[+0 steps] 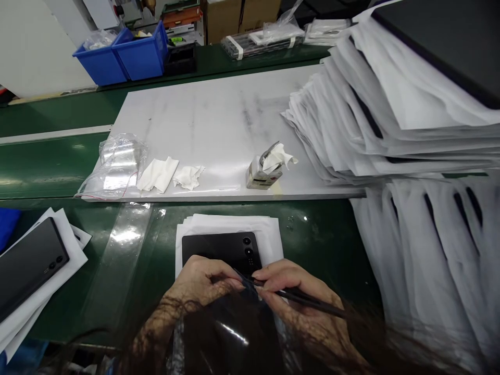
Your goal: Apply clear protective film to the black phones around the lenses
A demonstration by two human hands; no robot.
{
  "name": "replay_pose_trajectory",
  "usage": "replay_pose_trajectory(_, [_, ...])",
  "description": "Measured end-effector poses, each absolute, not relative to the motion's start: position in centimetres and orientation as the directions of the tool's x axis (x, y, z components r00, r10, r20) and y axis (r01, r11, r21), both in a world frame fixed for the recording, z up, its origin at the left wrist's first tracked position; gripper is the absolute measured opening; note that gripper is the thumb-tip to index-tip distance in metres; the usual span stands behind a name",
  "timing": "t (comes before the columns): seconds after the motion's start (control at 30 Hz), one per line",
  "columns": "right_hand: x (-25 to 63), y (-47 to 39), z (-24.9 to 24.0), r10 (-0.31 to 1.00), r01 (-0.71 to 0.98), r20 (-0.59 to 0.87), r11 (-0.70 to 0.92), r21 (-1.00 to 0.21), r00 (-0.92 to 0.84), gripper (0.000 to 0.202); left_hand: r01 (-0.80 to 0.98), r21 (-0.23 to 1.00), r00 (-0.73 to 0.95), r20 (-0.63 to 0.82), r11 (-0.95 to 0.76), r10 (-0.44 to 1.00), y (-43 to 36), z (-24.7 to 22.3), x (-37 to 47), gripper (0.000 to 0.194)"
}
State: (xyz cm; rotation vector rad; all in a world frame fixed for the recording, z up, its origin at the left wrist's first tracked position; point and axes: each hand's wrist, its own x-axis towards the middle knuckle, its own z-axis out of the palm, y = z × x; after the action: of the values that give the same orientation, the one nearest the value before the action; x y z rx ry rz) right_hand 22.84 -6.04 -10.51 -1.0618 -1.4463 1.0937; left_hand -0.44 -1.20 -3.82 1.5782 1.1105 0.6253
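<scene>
A black phone back cover [219, 247] with camera holes lies on a small stack of white sheets [226, 224] at the near edge of the green bench. My left hand [199, 284] rests on its near end, fingers pinched on a thin clear film [244, 281]. My right hand [297, 297] holds a thin black tool [308, 301] like a pen, its tip at the film's edge beside my left fingers. Dark hair hangs across the bottom of the view and hides the cover's near half.
A white board [219, 120] holds a plastic bag [117, 166], two crumpled white wipes [172, 174] and a small bottle topped by a wipe [265, 169]. Tall stacks of white sleeves [390, 114] fill the right. Another black cover [27, 265] lies at left. Blue bins [125, 54] stand behind.
</scene>
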Motion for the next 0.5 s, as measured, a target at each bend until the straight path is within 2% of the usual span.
replay_pose_trajectory(0.27, [22.8,-6.3,-10.5,0.981,0.031,0.176,0.179,-0.983,-0.084,0.012,0.332,0.943,0.422,-0.14,-0.009,0.896,-1.2,-4.0,-0.3,0.011])
replay_pose_trajectory(0.5, [22.7,-7.3,-11.0,0.95,-0.013,0.288,0.289,-0.957,-0.123,0.009,0.365,0.931,0.394,-0.145,-0.01,0.907,-1.3,-4.4,-0.3,0.012])
